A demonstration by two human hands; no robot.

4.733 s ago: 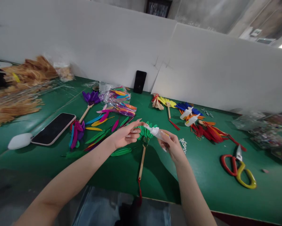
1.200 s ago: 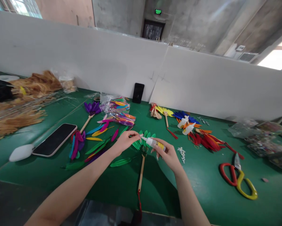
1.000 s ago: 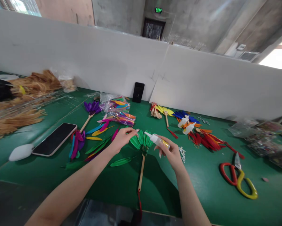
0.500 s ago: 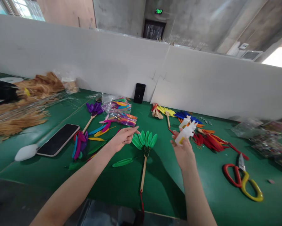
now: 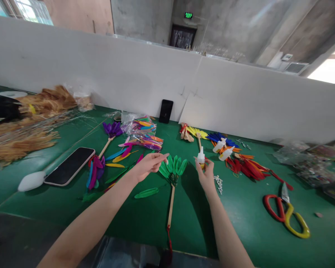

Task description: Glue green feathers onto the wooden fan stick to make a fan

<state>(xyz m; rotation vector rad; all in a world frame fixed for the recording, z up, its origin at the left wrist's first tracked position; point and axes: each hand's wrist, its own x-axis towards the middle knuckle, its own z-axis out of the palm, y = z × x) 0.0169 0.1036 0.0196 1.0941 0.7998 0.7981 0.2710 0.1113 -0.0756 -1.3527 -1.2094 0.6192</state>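
My right hand [image 5: 206, 175] grips a small white glue bottle [image 5: 201, 159] upright, nozzle up and yellow label low on it. Two more white bottles, one nearer bottle [image 5: 226, 153] and one farther bottle [image 5: 219, 145], lie tilted on the feathers behind. At the left edge of a green feather fan [image 5: 176, 166] is my left hand [image 5: 149, 165], its fingers closed together with a tiny pale spot at the tips that I cannot make out. The fan lies flat, its wooden handle [image 5: 171, 206] toward me, ending in a red cord. A loose green feather [image 5: 146, 193] rests beside it.
Small white beads [image 5: 218, 184] are scattered right of my right hand. Scissors [image 5: 286, 212] lie at the right. To the left are a phone [image 5: 69, 166], a white case [image 5: 31, 181] and a purple feather fan [image 5: 112, 129]. Bagged feathers [image 5: 141, 128] sit at the back.
My right hand has moved left and down, now with a single upright bottle. The other white bottles stay behind on the feathers, and the white beads have come into sight. My left hand shifted slightly.
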